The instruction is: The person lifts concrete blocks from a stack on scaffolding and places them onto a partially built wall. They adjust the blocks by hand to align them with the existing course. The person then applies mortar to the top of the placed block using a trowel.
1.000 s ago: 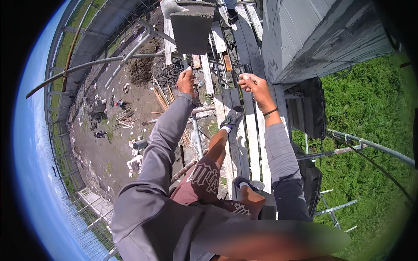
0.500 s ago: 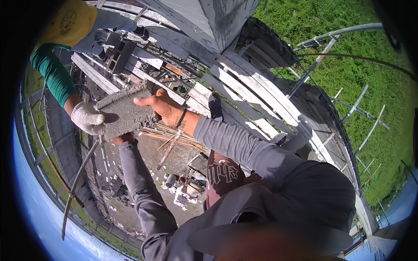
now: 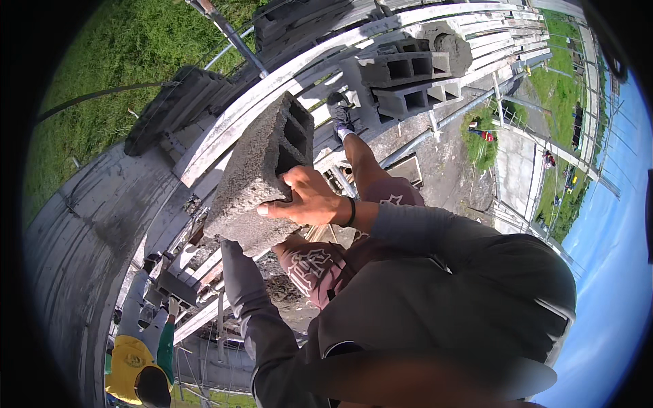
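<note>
Over white wooden planks (image 3: 218, 143), holding a hollow grey concrete block (image 3: 248, 170) in right grip (image 3: 309, 197), not yet set down, left grip hidden from telling.

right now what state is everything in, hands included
Rough grey hollow concrete block: held, tilted, cells open
Bare right hand: closed on the block's hollow edge
Left hand: hidden from view, its long grey sleeve reaching up to the block
Long pale flat planks: laid side by side, some gaps
Group of grey hollow concrete blocks: set close together, cells showing
Co-worker's pale-gloved hand: beside another block, contact unclear
</note>
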`<state>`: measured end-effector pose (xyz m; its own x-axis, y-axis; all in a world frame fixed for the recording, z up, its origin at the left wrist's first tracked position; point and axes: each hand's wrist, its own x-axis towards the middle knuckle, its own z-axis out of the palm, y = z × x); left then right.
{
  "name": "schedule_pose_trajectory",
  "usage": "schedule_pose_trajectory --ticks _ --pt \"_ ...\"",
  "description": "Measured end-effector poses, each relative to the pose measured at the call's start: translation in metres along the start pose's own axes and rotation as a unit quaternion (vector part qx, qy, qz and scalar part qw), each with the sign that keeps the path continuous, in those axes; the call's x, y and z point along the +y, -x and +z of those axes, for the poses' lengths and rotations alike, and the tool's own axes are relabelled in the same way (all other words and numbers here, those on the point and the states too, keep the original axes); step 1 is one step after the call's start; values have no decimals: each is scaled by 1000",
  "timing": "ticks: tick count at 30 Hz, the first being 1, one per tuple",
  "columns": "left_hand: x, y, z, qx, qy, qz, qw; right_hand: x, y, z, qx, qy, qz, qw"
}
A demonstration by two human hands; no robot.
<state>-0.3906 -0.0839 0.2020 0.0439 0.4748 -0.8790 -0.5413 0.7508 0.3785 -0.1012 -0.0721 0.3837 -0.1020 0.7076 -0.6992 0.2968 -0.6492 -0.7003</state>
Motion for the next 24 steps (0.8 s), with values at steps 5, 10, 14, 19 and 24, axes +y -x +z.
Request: schedule_pose_trajectory --ticks 5,10,14,19,24 --pt "-8 -45 219 -154 -151 -60 975 60 6 -163 223 -64 -110 966" --pt "-72 -10 418 -287 -325 -58 899 157 82 -288 201 -472 -141 847" --pt "-163 33 534 -260 -557 56 786 270 104 -329 248 -661 -148 693" --pt "-271 58 606 -207 -765 145 593 438 65 -320 497 -632 -116 583" --pt "-341 31 634 -222 -825 90 512 544 45 -293 461 -674 -192 544"
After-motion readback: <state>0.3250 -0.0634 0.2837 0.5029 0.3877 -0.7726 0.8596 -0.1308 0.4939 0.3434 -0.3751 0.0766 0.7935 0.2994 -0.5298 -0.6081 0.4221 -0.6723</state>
